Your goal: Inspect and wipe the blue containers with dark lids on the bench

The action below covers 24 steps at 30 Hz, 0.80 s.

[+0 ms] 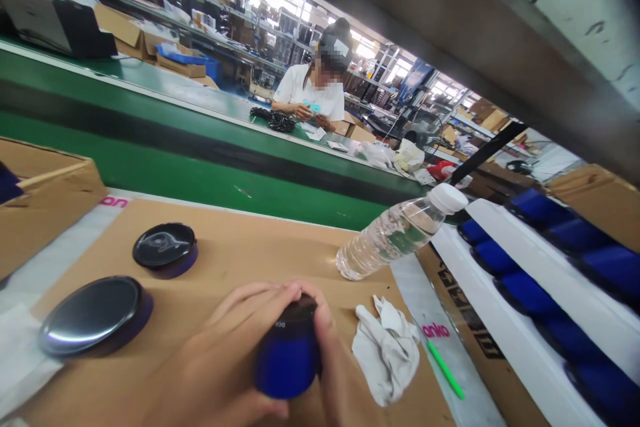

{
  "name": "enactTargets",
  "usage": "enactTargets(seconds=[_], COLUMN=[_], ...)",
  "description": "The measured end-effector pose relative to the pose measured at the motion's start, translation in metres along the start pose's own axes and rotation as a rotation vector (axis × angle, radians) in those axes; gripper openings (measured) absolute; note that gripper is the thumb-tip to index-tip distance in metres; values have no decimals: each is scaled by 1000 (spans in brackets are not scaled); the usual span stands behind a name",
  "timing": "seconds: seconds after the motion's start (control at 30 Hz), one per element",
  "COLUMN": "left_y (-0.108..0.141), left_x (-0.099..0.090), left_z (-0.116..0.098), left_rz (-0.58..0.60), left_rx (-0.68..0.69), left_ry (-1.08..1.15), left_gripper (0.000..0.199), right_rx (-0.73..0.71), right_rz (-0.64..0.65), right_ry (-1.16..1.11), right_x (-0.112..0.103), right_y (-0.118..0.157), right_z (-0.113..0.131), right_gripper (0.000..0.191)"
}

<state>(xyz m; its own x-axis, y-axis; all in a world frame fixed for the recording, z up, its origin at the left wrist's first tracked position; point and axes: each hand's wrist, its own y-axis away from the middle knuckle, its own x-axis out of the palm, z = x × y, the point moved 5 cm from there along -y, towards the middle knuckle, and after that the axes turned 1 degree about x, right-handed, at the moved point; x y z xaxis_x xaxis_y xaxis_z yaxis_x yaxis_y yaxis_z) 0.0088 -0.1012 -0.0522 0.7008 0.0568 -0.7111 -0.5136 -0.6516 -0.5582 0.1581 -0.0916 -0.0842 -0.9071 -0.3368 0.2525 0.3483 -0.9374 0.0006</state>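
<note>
We see a desk, brown and matt like cardboard, in the lower half of the frame; above it a green belt slopes across. Loaded shelves and a person in white are at the top. Right of centre, the bottle is ribbed, clear plastic, and the cloth is soft, crumpled. At lower middle, the unit is rounded, blue, with a black top. The grip of our left hand and right hand is closed around it.
</note>
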Motion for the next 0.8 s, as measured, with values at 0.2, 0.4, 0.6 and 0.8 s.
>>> enactTargets(seconds=[0.2, 0.4, 0.6, 0.8], left_y=[-10, -5, 15, 6], left_x=[-5, -29, -38, -28], left_z=[5, 40, 77, 73], left_rz=[-64, -273, -88, -24], left_rx=[96, -182, -312, -164], left_ry=[-509, -1008, -1241, -1265], left_gripper=[90, 68, 67, 53], right_rx=[-50, -166, -85, -156], right_rz=[-160, -465, -625, -289], right_ry=[295, 593, 771, 865], right_x=[-9, -32, -56, -17], right_y=[-30, -149, -215, -137], right_z=[18, 50, 45, 41], right_gripper=[76, 69, 55, 55])
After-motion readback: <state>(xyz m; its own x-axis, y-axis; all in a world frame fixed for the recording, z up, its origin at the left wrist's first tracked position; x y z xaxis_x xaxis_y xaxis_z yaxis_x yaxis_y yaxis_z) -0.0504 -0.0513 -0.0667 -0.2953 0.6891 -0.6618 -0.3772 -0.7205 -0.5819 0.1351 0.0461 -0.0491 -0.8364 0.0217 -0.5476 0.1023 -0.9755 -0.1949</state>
